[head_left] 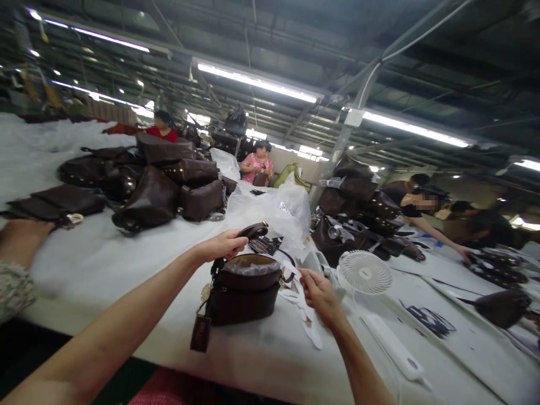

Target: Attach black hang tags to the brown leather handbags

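A small dark brown handbag point(247, 292) stands upright on the white-covered table, its top open and clear plastic showing inside. My left hand point(223, 246) is closed around the bag's rolled-up dark strap point(253, 229), above its left side. A rectangular dark hang tag point(200, 333) dangles from the bag's left end. To the right of the bag, my right hand point(316, 289) has its fingers curled together close to the strap's loop; what they pinch cannot be made out. White paper-like strips point(310, 326) lie just below that hand.
Dark studded bags point(169, 174) are heaped at left, with another pile point(358, 208) at right. A white fan point(366, 273) stands right of my hand. Crumpled plastic point(291, 208) lies behind the bag. A co-worker's arm point(19, 247) reaches in at left; other people point(258, 163) sit farther back.
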### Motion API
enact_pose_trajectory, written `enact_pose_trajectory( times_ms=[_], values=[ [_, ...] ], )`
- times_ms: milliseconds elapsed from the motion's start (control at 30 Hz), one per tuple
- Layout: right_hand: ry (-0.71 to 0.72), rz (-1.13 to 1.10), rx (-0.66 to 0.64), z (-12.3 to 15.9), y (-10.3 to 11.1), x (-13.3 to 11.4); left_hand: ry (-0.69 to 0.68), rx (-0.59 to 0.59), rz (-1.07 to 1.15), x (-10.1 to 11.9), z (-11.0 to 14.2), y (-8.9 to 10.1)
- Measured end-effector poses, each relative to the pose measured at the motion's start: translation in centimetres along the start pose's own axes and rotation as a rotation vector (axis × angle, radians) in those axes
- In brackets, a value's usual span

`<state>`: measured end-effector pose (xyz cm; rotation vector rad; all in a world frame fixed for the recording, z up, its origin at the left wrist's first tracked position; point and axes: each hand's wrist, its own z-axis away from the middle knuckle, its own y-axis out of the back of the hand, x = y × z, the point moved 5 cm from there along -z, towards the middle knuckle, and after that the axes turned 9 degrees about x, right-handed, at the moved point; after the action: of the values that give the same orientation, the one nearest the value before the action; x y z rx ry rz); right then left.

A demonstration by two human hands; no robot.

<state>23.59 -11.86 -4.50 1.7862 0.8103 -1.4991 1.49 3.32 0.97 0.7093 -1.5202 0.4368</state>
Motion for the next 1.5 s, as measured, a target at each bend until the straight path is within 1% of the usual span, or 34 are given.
enact_pose_trajectory(
  times_ms=[167, 200, 267, 333, 367, 400, 467, 533, 567, 633, 700, 767, 833, 867, 900, 1000, 1033, 1067, 1133, 1200, 1233, 1300, 1333, 1433, 1500],
  values=[
    [-0.060, -0.102, -0.131, 3.2, -5.8, -1.5, -0.036, -0.038, 0.052, 0.3, 0.1, -0.3],
    [-0.110, -0.132, -0.167, 3.5, -6.8, -1.7, -0.038, -0.037, 0.058, 0.4, 0.1, -0.3],
    [-0.258, -0.213, -0.218, 3.8, -8.6, -1.9, -0.038, -0.039, 0.069, 0.5, 0.2, -0.5],
    [-0.384, -0.281, -0.237, 3.6, -9.9, -2.2, -0.042, -0.051, 0.075, 0.8, 0.4, -0.8],
    [-0.409, -0.293, -0.232, 3.4, -10.4, -2.5, -0.044, -0.061, 0.074, 0.8, 0.5, -0.9],
    [-0.406, -0.283, -0.224, 3.2, -10.8, -3.0, -0.046, -0.071, 0.066, 0.9, 0.6, -1.1],
    [-0.342, -0.200, -0.221, 2.7, -11.6, -3.9, -0.051, -0.094, 0.021, 1.0, 0.8, -1.3],
    [-0.253, -0.092, -0.244, 2.2, -12.5, -4.8, -0.056, -0.109, -0.080, 1.1, 0.8, -1.6],
    [-0.217, -0.056, -0.243, 1.9, -12.8, -5.1, -0.075, -0.097, -0.157, 1.1, 0.8, -1.6],
    [-0.180, -0.037, -0.185, 1.2, -13.1, -5.2, -0.164, -0.032, -0.337, 1.4, 0.7, -1.5],
    [-0.172, -0.064, -0.131, 0.6, -13.1, -4.9, -0.272, 0.030, -0.509, 1.8, 0.7, -1.5],
    [-0.177, -0.101, -0.153, 0.3, -13.1, -4.5, -0.332, 0.021, -0.618, 1.9, 0.9, -1.7],
    [-0.183, -0.183, -0.219, 0.3, -13.2, -4.4, -0.351, -0.019, -0.666, 1.8, 1.0, -2.1],
    [-0.191, -0.244, -0.246, 0.4, -13.2, -4.4, -0.371, -0.016, -0.682, 1.9, 1.1, -2.2],
    [-0.201, -0.313, -0.264, 0.6, -13.1, -4.5, -0.396, 0.012, -0.702, 2.0, 1.2, -2.2],
    [-0.210, -0.481, -0.301, 1.1, -13.3, -4.9, -0.452, 0.159, -0.795, 2.1, 1.2, -2.0],
    [-0.206, -0.495, -0.288, 1.1, -13.4, -4.9, -0.460, 0.189, -0.816, 2.0, 1.2, -1.9],
    [-0.200, -0.492, -0.250, 1.0, -13.5, -4.7, -0.464, 0.201, -0.821, 1.8, 1.1, -2.0],
    [-0.199, -0.465, -0.130, 0.6, -13.6, -4.1, -0.464, 0.201, -0.766, 1.4, 0.8, -2.0],
    [-0.215, -0.464, -0.030, 0.1, -13.9, -3.5, -0.448, 0.216, -0.606, 1.2, 0.6, -1.9],
    [-0.218, -0.487, -0.006, -0.2, -14.1, -3.3, -0.432, 0.234, -0.501, 1.1, 0.5, -1.7],
    [-0.211, -0.549, 0.002, -0.5, -14.6, -3.4, -0.398, 0.278, -0.311, 1.0, 0.3, -1.4],
    [-0.203, -0.577, 0.007, -0.7, -14.8, -3.5, -0.382, 0.296, -0.250, 1.0, 0.3, -1.4],
    [-0.209, -0.606, 0.019, -0.7, -14.9, -4.0, -0.330, 0.318, -0.152, 0.7, 0.0, -1.5],
    [-0.234, -0.541, 0.005, -0.4, -14.6, -4.3, -0.310, 0.330, -0.119, 0.4, -0.2, -1.4]
  ],
)
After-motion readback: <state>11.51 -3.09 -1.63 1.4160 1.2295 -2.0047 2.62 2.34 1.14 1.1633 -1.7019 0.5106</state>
